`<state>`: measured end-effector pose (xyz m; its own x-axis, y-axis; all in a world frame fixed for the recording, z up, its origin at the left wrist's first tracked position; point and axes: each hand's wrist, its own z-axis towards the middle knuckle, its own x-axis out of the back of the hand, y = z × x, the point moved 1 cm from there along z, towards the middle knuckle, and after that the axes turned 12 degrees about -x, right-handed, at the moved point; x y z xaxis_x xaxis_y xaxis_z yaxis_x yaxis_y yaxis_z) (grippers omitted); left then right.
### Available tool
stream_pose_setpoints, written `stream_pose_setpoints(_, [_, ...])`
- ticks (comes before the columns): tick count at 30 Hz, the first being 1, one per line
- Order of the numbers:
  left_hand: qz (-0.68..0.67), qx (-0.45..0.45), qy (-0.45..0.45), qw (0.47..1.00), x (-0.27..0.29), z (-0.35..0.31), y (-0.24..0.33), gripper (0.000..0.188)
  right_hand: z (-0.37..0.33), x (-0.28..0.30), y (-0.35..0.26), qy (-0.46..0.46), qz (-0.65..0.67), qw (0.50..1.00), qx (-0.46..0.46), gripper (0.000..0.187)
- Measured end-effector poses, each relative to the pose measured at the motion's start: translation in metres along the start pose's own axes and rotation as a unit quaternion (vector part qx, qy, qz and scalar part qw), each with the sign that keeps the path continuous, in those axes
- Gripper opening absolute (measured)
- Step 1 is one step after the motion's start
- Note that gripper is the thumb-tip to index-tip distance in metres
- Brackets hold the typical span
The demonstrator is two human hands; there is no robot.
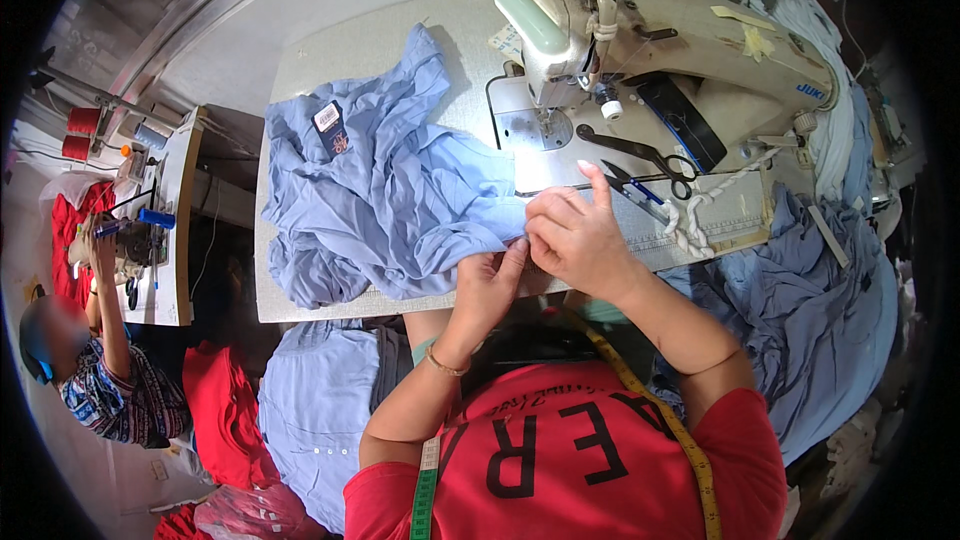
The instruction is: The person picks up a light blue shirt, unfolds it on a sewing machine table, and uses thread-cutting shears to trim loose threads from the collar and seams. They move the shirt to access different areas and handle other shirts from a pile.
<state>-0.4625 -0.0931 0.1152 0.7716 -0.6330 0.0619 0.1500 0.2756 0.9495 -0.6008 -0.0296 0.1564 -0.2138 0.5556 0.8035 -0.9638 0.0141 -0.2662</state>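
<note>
Near the desk's front edge, the left hand [490, 285] and right hand [575, 235] both pinch the blue shirt [380, 190]; it is not yet under the sewing machine [640, 50], so sewing is left

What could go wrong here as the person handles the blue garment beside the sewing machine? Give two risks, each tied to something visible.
1. The right hand and left hand pinch the blue garment close to the open scissors; a fingertip might catch a blade.
2. The loose fabric lies bunched beside the sewing machine; a stray fold could slide under the needle.
</note>
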Motion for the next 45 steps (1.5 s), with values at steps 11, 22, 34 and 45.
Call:
stream_pose_setpoints(11, [-0.08, 0.021, 0.013, 0.996, 0.001, 0.0, -0.012, 0.021, -0.003, 0.007, 0.008, -0.034, 0.094, 0.994, -0.037, 0.007])
stream_pose_setpoints(22, [-0.011, 0.001, -0.002, 1.0, 0.0, -0.002, -0.006, 0.018, 0.002, 0.007, 0.005, -0.045, 0.01, 0.998, 0.041, 0.009])
stream_pose_setpoints(34, [-0.04, 0.043, 0.008, 0.998, 0.003, -0.003, -0.011, 0.019, -0.008, -0.001, 0.018, -0.027, 0.127, 0.986, -0.102, 0.008])
stream_pose_setpoints(45, [-0.082, 0.01, 0.041, 0.996, -0.005, -0.002, -0.015, 0.02, -0.011, -0.004, 0.011, -0.02, 0.067, 0.998, -0.008, 0.013])
